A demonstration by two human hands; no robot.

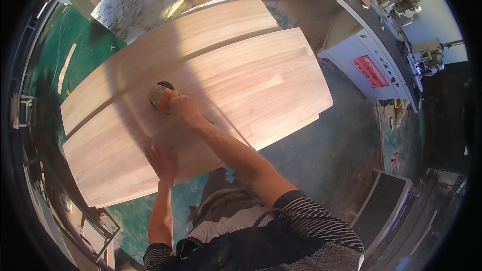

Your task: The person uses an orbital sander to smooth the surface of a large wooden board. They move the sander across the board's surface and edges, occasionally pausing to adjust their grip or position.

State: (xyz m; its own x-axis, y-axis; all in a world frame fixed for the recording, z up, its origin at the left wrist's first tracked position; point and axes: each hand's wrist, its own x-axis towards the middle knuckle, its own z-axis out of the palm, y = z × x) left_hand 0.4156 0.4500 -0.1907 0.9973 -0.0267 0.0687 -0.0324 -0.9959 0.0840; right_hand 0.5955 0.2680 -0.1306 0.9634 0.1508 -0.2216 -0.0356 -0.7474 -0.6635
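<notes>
My right hand [184, 106] is wrapped around an orange power sander [161, 98], whose dark round pad rests on a pale wooden panel [261, 80]. A thin cord or hose runs back from it along my right forearm. Lower on the same panel, my left hand [160, 160] lies flat with its fingers stretched out. Beyond this panel is a second wooden panel [211, 25], parallel to it, with a narrow dark gap between the two. Both have gently curved outlines, and a broad shadow falls across them.
A white cabinet [351, 65] with a dark top and a red sign stands at the right, near grey machines [427, 55]. A dust-speckled pale sheet [138, 5] lies at the far left. At lower right stands a black case-like box [384, 198]. The floor [90, 35] is green.
</notes>
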